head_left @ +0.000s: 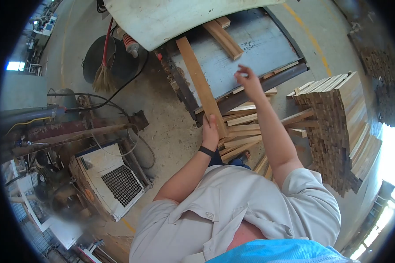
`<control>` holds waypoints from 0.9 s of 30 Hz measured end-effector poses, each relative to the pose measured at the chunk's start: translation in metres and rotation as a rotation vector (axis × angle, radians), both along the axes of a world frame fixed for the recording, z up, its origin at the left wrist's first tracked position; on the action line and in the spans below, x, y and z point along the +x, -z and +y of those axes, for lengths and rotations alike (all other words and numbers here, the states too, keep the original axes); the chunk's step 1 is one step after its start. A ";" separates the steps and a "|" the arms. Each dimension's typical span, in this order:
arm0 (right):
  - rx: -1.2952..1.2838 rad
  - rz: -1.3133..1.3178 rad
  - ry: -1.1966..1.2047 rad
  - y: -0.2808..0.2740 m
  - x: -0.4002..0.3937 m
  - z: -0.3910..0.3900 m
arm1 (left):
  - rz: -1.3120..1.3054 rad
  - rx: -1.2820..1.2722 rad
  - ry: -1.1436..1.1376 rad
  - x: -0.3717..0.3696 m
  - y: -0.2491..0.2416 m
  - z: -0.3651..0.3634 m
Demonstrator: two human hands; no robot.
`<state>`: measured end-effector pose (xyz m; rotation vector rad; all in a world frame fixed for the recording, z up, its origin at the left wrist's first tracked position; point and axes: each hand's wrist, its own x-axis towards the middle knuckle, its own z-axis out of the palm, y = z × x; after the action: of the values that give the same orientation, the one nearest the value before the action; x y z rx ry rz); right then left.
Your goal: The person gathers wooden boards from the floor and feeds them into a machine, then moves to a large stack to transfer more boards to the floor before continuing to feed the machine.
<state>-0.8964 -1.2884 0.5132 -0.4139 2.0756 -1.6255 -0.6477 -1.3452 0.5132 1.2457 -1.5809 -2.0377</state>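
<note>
My left hand [210, 131], with a dark band on the wrist, is closed around the near end of a long wooden board [197, 76]. The board's far part lies along the left side of the metal machine table [263, 44], reaching up to the pale machine cover. Over the table's near edge, my right hand [249, 82] is raised with its fingers apart and slightly curled, holding nothing. Just beyond it, a shorter wooden piece [224, 40] rests on the table. A small wood block [223, 22] lies behind that piece, partly under the cover.
A tall stack of wood strips [322, 127] stands at the right. Loose wood strips [241, 129] lie near my feet, below the table edge. At the left are a white box with a grille [109, 179], pipes, cables and a broom [104, 74].
</note>
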 end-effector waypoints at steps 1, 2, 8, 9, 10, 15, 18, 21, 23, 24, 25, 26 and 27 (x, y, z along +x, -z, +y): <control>-0.006 -0.030 -0.083 -0.001 0.017 0.011 | -0.024 -0.059 0.057 -0.007 0.004 0.004; 0.046 -0.022 -0.131 0.001 0.034 0.024 | -0.051 -0.119 0.111 -0.013 0.006 0.006; -0.086 -0.554 0.068 -0.010 0.119 0.102 | 0.080 -0.061 0.168 -0.081 0.027 0.015; -0.089 -0.551 0.078 -0.009 0.118 0.103 | 0.100 -0.004 0.130 -0.093 0.027 0.018; -0.174 -0.585 0.172 -0.006 0.116 0.103 | 0.119 0.053 0.093 -0.103 0.027 0.020; -0.270 -0.587 0.304 0.000 0.067 0.079 | 0.136 0.143 0.208 -0.118 0.056 0.012; -0.422 -0.519 0.368 0.010 0.027 0.039 | 0.021 -0.048 0.278 -0.096 0.047 0.006; -0.362 -0.408 0.186 0.046 -0.028 -0.008 | 0.010 0.278 0.326 -0.055 0.008 0.000; -0.235 0.184 -0.198 0.116 -0.069 -0.043 | 0.087 0.292 0.303 -0.029 0.007 -0.004; -0.240 0.183 -0.194 0.093 -0.072 -0.057 | 0.083 0.287 0.307 -0.016 0.012 -0.007; -0.315 -0.191 0.052 0.046 -0.074 -0.077 | 0.065 0.302 0.298 -0.004 0.021 -0.011; -0.381 -0.567 0.300 0.019 -0.075 -0.092 | 0.045 0.318 0.289 0.008 0.026 -0.016; -0.382 -0.571 0.302 0.065 -0.096 -0.087 | 0.041 0.317 0.291 0.017 0.024 -0.021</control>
<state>-0.9927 -1.3752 0.4483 0.2441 1.4501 -2.0274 -0.6307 -1.3667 0.4891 1.1140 -1.5379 -2.5607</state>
